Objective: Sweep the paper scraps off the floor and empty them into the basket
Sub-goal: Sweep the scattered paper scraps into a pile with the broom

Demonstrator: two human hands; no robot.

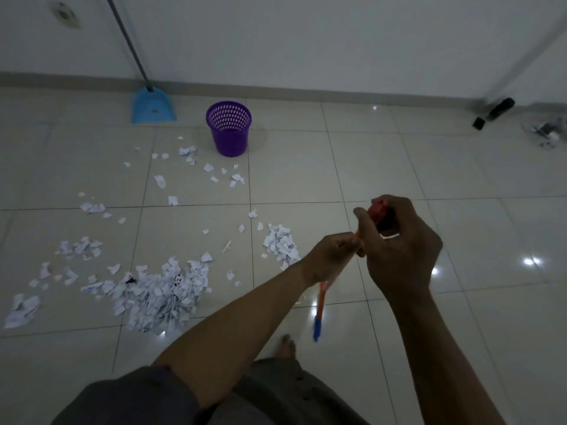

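Tiled floor holds the paper scraps, heaped left of centre and strewn toward the purple basket, which stands well apart. Both grips curl round an orange stick, likely a broom's. The left grip is lower and the right grip is at its red top. Hard strokes could scatter the loose heap. A dustpan leans by the wall.

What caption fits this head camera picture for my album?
Left hand and right hand grip an orange handle, paper scraps scattered by a purple basket.
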